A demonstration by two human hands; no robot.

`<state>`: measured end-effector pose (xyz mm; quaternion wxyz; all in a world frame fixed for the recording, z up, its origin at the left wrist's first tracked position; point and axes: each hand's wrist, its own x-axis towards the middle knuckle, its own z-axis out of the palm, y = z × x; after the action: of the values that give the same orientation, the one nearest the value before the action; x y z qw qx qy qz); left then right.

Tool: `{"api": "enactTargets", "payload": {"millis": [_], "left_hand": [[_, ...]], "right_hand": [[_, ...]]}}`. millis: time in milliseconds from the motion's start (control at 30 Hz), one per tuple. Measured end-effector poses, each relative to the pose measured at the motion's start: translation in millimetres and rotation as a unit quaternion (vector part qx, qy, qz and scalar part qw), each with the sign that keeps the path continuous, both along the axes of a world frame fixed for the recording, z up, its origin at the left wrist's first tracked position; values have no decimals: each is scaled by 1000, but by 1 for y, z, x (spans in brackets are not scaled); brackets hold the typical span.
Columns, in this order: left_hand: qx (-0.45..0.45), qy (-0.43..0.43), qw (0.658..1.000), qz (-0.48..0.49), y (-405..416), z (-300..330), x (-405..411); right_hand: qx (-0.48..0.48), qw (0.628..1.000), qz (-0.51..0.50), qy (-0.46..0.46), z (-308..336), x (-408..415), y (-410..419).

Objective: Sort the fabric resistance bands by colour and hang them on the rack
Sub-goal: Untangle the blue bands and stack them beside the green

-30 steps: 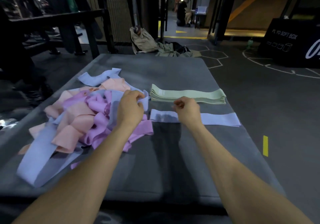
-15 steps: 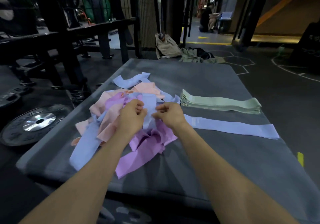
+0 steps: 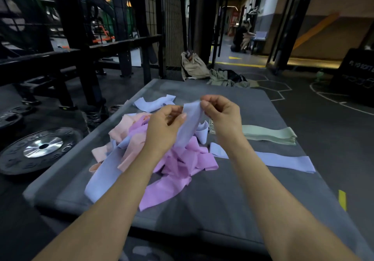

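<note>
A tangled heap of fabric bands (image 3: pixel 141 149) in peach, purple and light blue lies on the left half of a grey mat (image 3: pixel 212 204). Both hands hold one light blue band (image 3: pixel 189 127) lifted above the heap: my left hand (image 3: pixel 165 129) pinches its left edge, my right hand (image 3: pixel 222 117) pinches its top right corner. The band's lower end trails into the heap. To the right, a folded stack of pale green bands (image 3: pixel 269 136) lies flat, and in front of it one light blue band (image 3: pixel 283 160) is laid out straight.
A black weight plate (image 3: pixel 40 149) lies on the floor left of the mat. Dark steel rack frames (image 3: pixel 81 44) stand at the back left. Clothes and a bag (image 3: pixel 212 72) lie past the mat's far edge. A person sits far off in the corridor. A black box (image 3: pixel 356 74) stands at right.
Both hands rose from the heap, pulling one light blue band up out of the tangle. The view has moved closer and tilted up a little.
</note>
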<state>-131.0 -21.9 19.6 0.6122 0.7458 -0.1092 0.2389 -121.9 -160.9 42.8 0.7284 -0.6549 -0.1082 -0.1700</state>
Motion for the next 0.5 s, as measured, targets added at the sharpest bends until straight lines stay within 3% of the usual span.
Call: {"api": "enactTargets", "payload": {"millis": [233,500], "left_hand": [[-97,20,995,0,4,12,1],[-159,58,984,-56,9,75,13]], "right_hand": [[-119,991,55,16,1,-16,-4],[-173,979,-52,-91,68,1,18]]}}
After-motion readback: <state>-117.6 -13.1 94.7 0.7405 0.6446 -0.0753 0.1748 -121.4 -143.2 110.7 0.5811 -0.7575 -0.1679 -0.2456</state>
